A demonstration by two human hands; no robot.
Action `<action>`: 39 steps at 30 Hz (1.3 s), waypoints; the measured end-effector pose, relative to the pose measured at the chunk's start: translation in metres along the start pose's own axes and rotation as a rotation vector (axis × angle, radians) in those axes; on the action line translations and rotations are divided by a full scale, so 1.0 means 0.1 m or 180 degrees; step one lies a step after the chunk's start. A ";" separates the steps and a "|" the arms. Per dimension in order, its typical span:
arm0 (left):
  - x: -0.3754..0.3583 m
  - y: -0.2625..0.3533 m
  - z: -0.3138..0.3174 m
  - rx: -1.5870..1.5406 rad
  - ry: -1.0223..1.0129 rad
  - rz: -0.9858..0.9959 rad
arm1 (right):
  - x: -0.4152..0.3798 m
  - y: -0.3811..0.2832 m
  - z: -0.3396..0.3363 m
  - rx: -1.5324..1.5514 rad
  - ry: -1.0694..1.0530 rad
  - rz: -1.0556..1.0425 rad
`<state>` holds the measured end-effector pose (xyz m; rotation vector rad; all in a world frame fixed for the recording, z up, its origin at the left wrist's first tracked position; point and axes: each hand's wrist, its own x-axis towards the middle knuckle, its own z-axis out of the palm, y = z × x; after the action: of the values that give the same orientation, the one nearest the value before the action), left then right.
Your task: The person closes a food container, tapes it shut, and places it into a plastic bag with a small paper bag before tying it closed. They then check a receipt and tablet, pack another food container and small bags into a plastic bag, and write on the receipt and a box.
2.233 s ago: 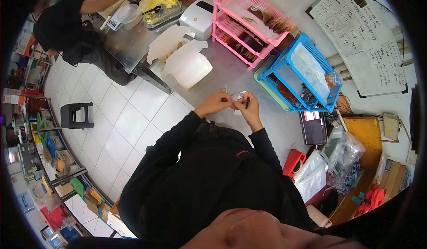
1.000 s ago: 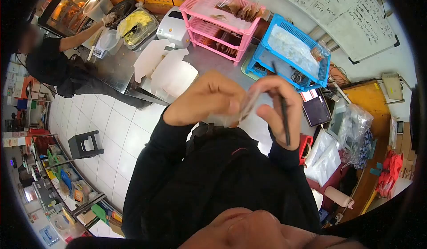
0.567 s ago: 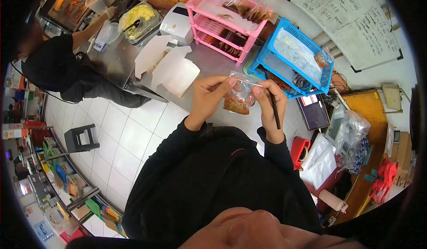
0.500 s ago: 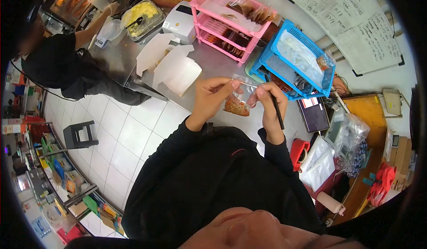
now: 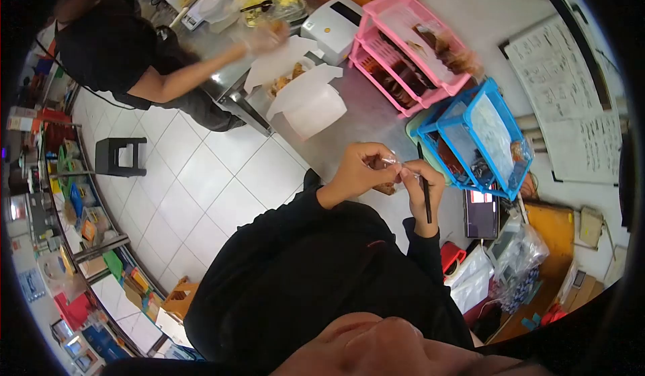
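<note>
My left hand (image 5: 361, 173) pinches the gathered top of a small clear plastic bag of reddish-brown sauce or seasoning (image 5: 385, 188). Close against it, my right hand (image 5: 426, 184) has its thumb and fingertips closed on the same top of the bag. A thin black pen-like stick (image 5: 427, 202) is also tucked between the fingers of my right hand, pointing down toward the wrist. The bag hangs below my fingers, partly hidden by my left hand. An open white cardboard box (image 5: 314, 112) with brown fried-looking food (image 5: 287, 79) in it lies beyond my left hand.
A pink tiered rack (image 5: 410, 53) and a blue tiered basket (image 5: 485, 134) stand on the metal table (image 5: 346, 134). Behind the box are a white printer-like device (image 5: 330, 30) and a container of yellow shreds (image 5: 270, 0). A co-worker's blurred hand (image 5: 267, 38) reaches over the box.
My hands have come together at the bag's top, from slightly apart. The co-worker's arm has swung over the white box, where brown food now shows. My view has shifted.
</note>
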<state>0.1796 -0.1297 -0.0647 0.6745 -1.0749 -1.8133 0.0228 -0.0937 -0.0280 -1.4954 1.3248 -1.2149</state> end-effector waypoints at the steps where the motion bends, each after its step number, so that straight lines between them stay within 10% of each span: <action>1: 0.00 0.01 -0.06 -0.0012 0.0042 0.0025 | 0.03 0.06 0.05 -0.0034 -0.0069 0.0014; 14: 0.24 -0.22 -1.66 0.1581 0.0549 0.0383 | 0.40 0.62 0.76 0.0088 -0.0440 0.0674; 19: 0.58 -0.32 -2.70 -0.0297 0.1667 -0.0308 | 0.30 1.18 0.90 0.0082 -0.0723 0.0807; 25: 0.42 -0.33 -2.97 0.0740 0.1819 -0.0393 | 0.07 1.83 1.04 -0.2179 -0.1224 0.1150; 34: 0.33 -0.85 -3.20 0.2089 0.2404 -0.0216 | -0.06 2.27 0.89 -0.1947 -0.0361 0.0580; 39: 0.76 -1.33 -3.60 0.1969 0.3014 -0.1105 | 0.21 2.17 0.89 -0.2067 -0.0047 0.0770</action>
<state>0.3736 -0.3088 -0.3532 1.9400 -0.8475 -1.1132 0.0573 -0.1504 -0.2536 -1.6953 1.9414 -0.6382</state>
